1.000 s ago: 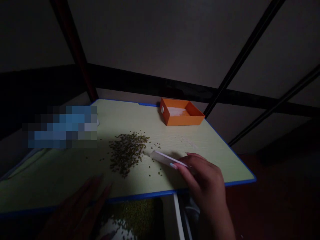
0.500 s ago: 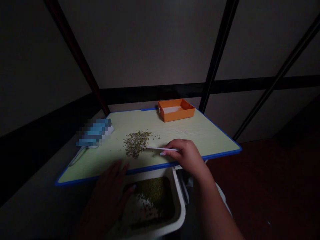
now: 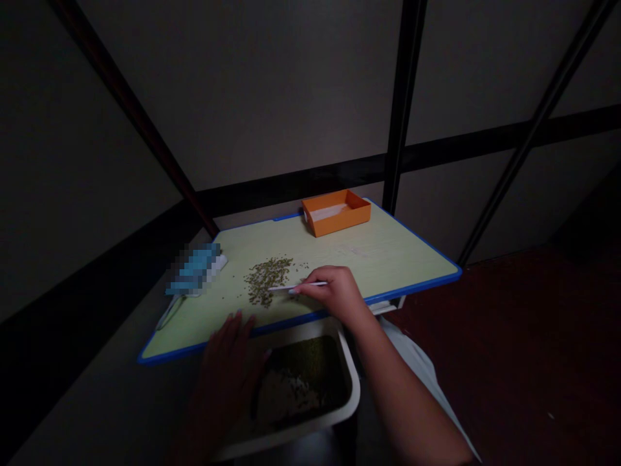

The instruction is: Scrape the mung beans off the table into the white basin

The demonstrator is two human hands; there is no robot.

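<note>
A slim white stick point(image 3: 284, 287) is pinched in the fingers of my right hand point(image 3: 336, 288). Its left end reaches into a scattered patch of small green grains point(image 3: 262, 275) on the pale yellow-green tabletop point(image 3: 402, 255). My left hand point(image 3: 230, 356) lies in shadow at the front edge, fingers stretched out and holding nothing. Below that edge stands a white tub point(image 3: 356, 388), and the left thumb is over its left side. More green grains point(image 3: 315, 359) cover much of its bottom, leaving a paler patch bare.
At the back of the table sits an orange box point(image 3: 342, 224) with whitish contents. Faint pale bits point(image 3: 361, 251) lie in front of it. A blurred-out blue object point(image 3: 194, 270) rests at the left edge. Dark-striped wall panels point(image 3: 291, 97) rise behind.
My right hand has moved left, taking the stick's tip farther into the green grains. My left hand stays near the front edge. The view has tilted and shifted slightly.
</note>
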